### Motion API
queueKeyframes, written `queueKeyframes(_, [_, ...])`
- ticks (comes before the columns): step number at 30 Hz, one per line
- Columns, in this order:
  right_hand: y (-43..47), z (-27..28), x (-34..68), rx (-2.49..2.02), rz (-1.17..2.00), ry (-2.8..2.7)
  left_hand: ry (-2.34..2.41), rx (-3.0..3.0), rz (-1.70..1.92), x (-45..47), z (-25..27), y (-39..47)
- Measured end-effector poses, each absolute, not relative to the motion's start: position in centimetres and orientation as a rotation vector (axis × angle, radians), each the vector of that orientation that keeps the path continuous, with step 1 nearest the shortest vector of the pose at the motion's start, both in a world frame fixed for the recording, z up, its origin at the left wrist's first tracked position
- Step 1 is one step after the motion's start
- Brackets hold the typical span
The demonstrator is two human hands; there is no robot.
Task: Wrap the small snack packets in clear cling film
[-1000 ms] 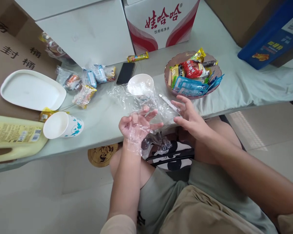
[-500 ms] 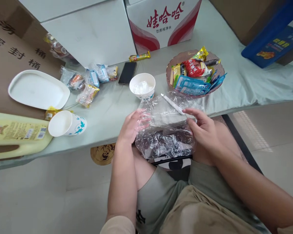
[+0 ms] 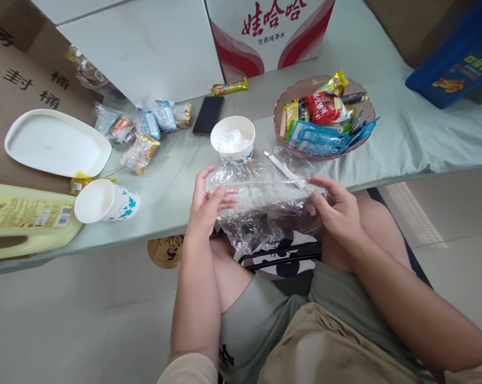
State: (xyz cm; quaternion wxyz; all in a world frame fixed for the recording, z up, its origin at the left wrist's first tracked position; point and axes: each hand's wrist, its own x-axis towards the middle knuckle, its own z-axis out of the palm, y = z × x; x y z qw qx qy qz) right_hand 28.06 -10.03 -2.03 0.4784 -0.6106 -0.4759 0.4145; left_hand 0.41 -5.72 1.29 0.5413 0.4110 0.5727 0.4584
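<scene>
Centre frame, my right hand (image 3: 339,208) pinches clear film (image 3: 262,200) running left to right. My left hand (image 3: 208,205) meets the other edge; gripping, I can't tell.

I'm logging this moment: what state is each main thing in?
Film: spread, wrinkled, between the hands.
Left hand: open, at the film.
Right hand: half-curled at the film's edge, grip unclear.
Center cup: upright, something clear inside.
Left cup: upright, uncovered.
Bowl: filled with packets.
Phone: flat, screen dark.
</scene>
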Motion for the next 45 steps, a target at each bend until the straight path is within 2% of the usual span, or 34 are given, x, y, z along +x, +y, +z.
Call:
queueKeyframes(5, [-9.8, -2.4, 28.3, -1.348, 1.096, -1.15, 1.398, 1.087, 1.1, -0.8, 1.3, -7.0])
queueKeyframes(9, [-9.8, -2.6, 28.5, -1.281, 1.206, -1.198, 1.225, 1.139, 1.121, -1.9, 1.7, -7.5])
queueKeyframes(15, [-9.6, -2.5, 28.7, -1.288, 1.317, -1.208, 1.249, 1.205, 0.619, -2.3, 2.2, -8.6])
queueKeyframes(19, [-9.6, -2.7, 28.7, -1.245, 1.381, -1.231, 1.384, 1.25, 0.847, -2.6, 1.8, -8.4])
queueKeyframes(23, [-9.6, -3.1, 28.7, -1.305, 1.224, -1.333, 1.535, 1.357, 0.986, -2.8, 1.0, -7.7])
queueKeyframes(27, [-9.3, -3.7, 28.8, -1.453, 0.886, -1.529, 1.612, 1.596, 1.008, -2.9, 0.3, -7.2])
queueKeyframes(30, [-9.3, -4.0, 28.9, -1.469, 0.734, -1.611, 1.527, 1.615, 1.171, -3.3, 0.2, -7.3])
queueKeyframes(35, [-9.8, -3.0, 29.3, -1.363, 0.702, -1.714, 1.234, 1.369, 1.276, -3.8, 1.1, -7.9])
queueKeyframes(40, [-10.1, -1.7, 29.1, -1.143, 0.989, -1.746, 1.181, 1.185, 1.353, -2.7, 1.9, -8.0])
queueKeyframes(45, [-10.5, -0.9, 29.1, -1.164, 1.648, -1.319, 1.4, 1.172, 1.271, -2.0, 1.3, -7.6])
